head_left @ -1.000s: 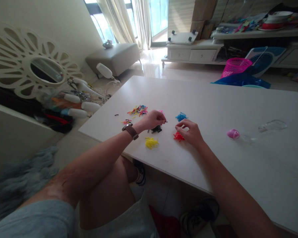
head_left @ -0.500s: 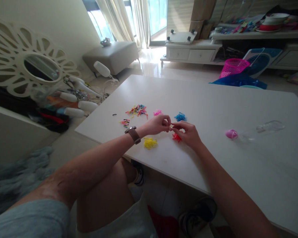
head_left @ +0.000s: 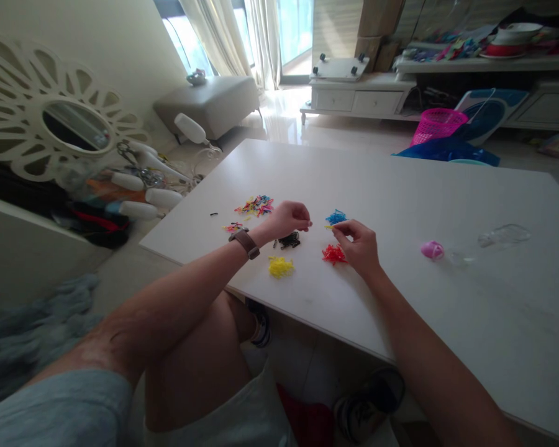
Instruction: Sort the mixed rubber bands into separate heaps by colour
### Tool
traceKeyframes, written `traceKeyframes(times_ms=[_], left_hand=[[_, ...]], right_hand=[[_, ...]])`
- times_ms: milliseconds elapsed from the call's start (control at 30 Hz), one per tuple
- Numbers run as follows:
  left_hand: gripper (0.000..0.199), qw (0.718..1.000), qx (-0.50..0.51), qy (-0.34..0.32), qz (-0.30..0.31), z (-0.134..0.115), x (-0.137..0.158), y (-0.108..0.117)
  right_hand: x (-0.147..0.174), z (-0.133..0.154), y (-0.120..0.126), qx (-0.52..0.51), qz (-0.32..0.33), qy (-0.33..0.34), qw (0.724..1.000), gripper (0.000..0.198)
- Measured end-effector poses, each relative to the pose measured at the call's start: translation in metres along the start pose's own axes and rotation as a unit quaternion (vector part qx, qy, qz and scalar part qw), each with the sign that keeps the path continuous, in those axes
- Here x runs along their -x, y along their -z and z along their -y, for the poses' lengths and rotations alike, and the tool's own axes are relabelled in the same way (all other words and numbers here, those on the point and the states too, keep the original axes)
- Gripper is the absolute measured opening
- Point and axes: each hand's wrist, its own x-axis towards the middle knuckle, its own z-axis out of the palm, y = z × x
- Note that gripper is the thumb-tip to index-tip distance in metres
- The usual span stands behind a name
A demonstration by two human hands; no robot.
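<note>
My right hand [head_left: 358,243] pinches a small yellow rubber band [head_left: 328,227] between thumb and forefinger, just below the blue rubber band pile [head_left: 336,216]. Under its wrist side lies the red rubber band pile [head_left: 334,254]. My left hand [head_left: 294,218], with a watch at the wrist, hovers above the black rubber band pile [head_left: 287,240]. Its fingers are curled together; whatever they hold, if anything, is too small to make out. The pink pile is hidden behind this hand. Nearer me sits the yellow rubber band pile [head_left: 281,267].
A mixed-colour pile [head_left: 256,205] and a smaller mixed cluster [head_left: 233,228] lie to the left, with one black band [head_left: 213,214] beyond. On the white table's [head_left: 400,198] right are a pink-purple object [head_left: 432,250] and a clear bottle-like container [head_left: 504,236].
My hands were together over the red and black piles and have come apart. The left moved left and up; the right now shows a yellow band at its fingertips.
</note>
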Motion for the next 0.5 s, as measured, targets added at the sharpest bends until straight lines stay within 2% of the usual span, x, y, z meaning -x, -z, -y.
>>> traceKeyframes(times_ms=[100,200,333,500], left_hand=[[0.012,0.994,0.021,0.057,-0.093,0.011,-0.007,0.020],[0.011,0.981,0.034,0.114,-0.151,0.024,-0.011,0.036],[0.015,0.969,0.082,0.148,-0.179,0.035,-0.014,0.042],[0.021,0.966,0.128,0.151,-0.165,0.030,-0.016,0.040]], right_hand=[[-0.001,-0.006,0.001,-0.002,-0.026,-0.023,0.999,0.012],[-0.001,-0.009,0.001,-0.001,-0.027,-0.031,0.999,0.013],[0.000,-0.009,0.001,0.005,-0.027,-0.027,0.999,0.013],[0.000,-0.009,0.002,0.005,-0.024,-0.026,0.999,0.015]])
